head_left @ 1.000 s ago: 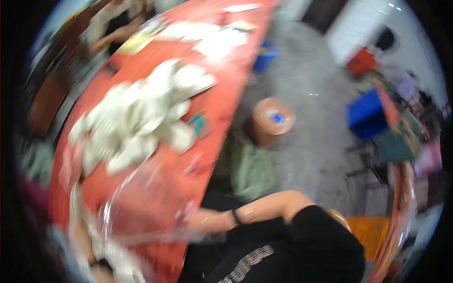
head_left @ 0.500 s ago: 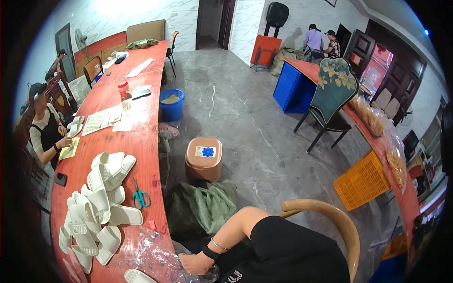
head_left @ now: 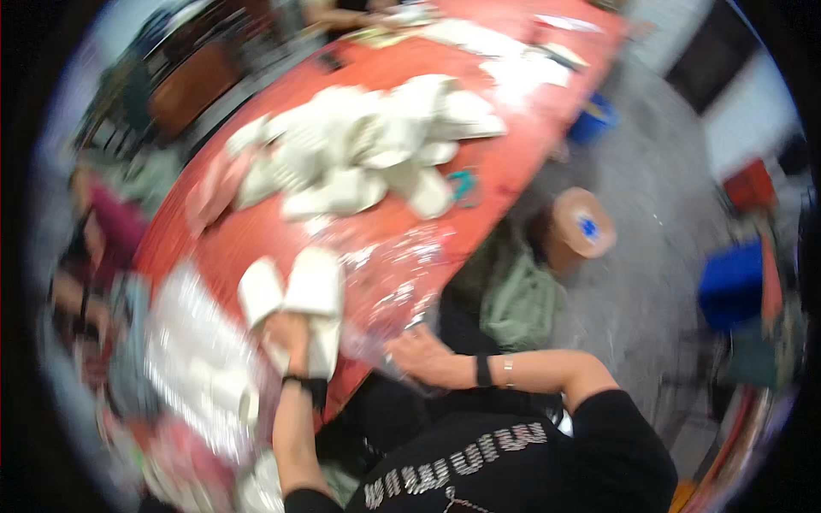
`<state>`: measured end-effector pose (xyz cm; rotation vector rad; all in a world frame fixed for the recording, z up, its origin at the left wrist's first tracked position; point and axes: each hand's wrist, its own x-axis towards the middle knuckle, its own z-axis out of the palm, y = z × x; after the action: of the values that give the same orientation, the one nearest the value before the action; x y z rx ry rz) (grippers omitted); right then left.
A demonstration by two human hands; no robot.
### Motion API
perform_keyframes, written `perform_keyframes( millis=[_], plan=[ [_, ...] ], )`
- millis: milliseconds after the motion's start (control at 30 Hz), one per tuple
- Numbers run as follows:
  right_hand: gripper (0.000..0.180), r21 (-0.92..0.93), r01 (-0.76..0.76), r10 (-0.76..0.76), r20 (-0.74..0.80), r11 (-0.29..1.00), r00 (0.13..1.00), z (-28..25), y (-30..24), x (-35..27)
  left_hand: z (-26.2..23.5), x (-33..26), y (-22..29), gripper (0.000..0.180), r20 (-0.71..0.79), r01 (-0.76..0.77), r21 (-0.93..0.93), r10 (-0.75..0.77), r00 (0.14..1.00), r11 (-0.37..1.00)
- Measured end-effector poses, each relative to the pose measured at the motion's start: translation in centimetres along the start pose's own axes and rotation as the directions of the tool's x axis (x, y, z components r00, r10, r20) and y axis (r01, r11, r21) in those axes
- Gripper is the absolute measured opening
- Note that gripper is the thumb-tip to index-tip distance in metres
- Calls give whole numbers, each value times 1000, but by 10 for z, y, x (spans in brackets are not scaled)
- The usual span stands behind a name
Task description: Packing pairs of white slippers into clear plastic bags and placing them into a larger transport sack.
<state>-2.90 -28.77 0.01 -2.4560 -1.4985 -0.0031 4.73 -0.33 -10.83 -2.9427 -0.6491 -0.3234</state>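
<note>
Near the front edge of the red table, a pair of white slippers (head_left: pixel 314 282) lies side by side. My left hand (head_left: pixel 289 335) is closed on the left slipper of the pair, its fingers partly hidden and blurred. To the right, my right hand (head_left: pixel 417 352) grips the edge of a clear plastic bag (head_left: pixel 389 278) spread over the tabletop. Farther up the table is a heap of white slippers (head_left: pixel 342 141). Teal-handled scissors (head_left: pixel 463 187) lie at the heap's right side.
A pink slipper (head_left: pixel 222 188) rests left of the heap. Plastic-wrapped white items (head_left: pixel 201 359) sit to my left. On the floor to the right stand a lidded brown bin (head_left: pixel 581 227) and a green sack (head_left: pixel 523 308). Another person's hands (head_left: pixel 376 15) are at the far side.
My view has swung down and left, blurring the picture. My left hand has come into sight at the pair of slippers. The right hand still touches the plastic.
</note>
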Motion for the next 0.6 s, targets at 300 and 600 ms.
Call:
perform_keyframes(
  millis=[300,600],
  plan=[
    [41,-170,27,-22,26,985,999,-38,4,22,-66,-25,-51,19,-11,335,-333,-359,933,881],
    [35,-350,760,-661,376,547,649,10,-9,33,-175,-44,-132,21,261,-51,-908,-659,705,-415]
  ],
)
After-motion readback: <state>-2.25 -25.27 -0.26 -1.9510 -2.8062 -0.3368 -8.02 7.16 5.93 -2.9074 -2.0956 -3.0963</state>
